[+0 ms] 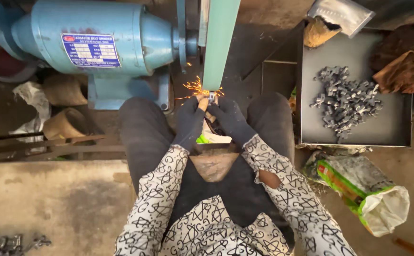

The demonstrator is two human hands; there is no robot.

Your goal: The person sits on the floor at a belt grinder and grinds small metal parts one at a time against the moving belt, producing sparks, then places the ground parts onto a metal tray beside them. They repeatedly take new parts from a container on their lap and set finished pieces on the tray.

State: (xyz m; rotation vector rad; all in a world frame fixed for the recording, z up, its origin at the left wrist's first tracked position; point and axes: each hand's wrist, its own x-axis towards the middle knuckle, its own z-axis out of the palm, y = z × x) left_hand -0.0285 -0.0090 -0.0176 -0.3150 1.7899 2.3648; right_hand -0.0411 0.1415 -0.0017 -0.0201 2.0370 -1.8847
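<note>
Sparks (195, 87) spray off the green belt (220, 42) — I see both gloved hands pinched shut on one small metal part (212, 97), pressed against the belt's lower end. My left hand (191, 121) and right hand (230, 119) meet at it, between the knees. Blue grinder motor (93, 38) sits left — grey tray (354, 128) of matching metal parts (344, 102) right.

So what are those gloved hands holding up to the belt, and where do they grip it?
A small metal piece, pinched by its lower end between left hand and right hand; its top meets the green belt.
</note>
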